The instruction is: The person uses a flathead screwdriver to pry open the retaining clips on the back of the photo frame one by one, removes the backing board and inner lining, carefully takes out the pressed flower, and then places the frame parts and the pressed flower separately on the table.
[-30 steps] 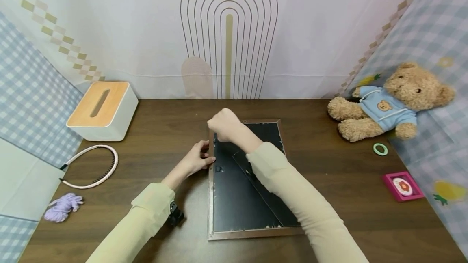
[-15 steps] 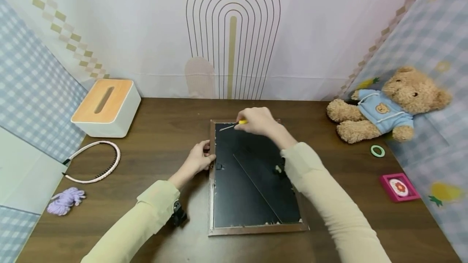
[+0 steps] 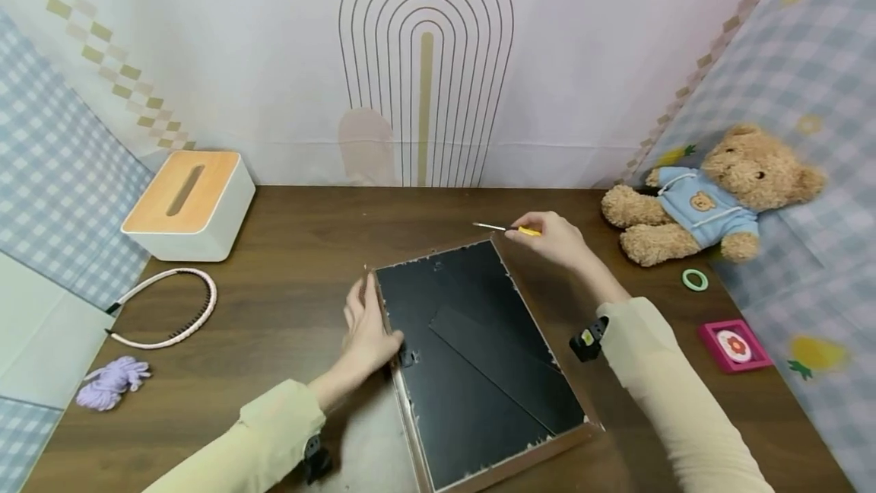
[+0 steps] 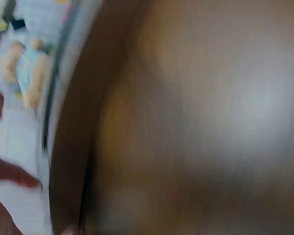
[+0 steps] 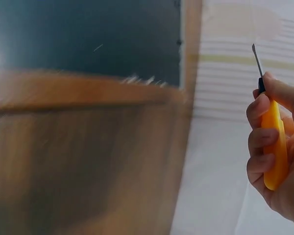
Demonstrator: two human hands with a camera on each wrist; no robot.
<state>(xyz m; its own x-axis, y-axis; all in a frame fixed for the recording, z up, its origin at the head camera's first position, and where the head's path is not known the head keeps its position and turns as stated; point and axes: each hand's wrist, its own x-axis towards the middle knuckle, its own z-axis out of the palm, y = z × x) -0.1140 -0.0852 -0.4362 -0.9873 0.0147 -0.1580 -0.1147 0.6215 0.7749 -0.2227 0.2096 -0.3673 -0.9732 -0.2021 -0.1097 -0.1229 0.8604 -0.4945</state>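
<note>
Yellow-handled, the screwdriver (image 3: 528,231) was near the tabletop's (image 3: 294,249) far edge, the right hand (image 3: 557,242) curled firmly round it. The left hand (image 3: 369,337) gripped the frame (image 3: 486,356) by its left side. Black back up, the frame was aslant over the tabletop's middle, toward its near edge. A bear (image 3: 715,200) lay by the far right corner, a box (image 3: 219,208) by the far left.

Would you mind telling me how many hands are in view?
2: the left hand holds the left edge of the frame; the right hand, near its far right corner, holds the screwdriver.
</note>
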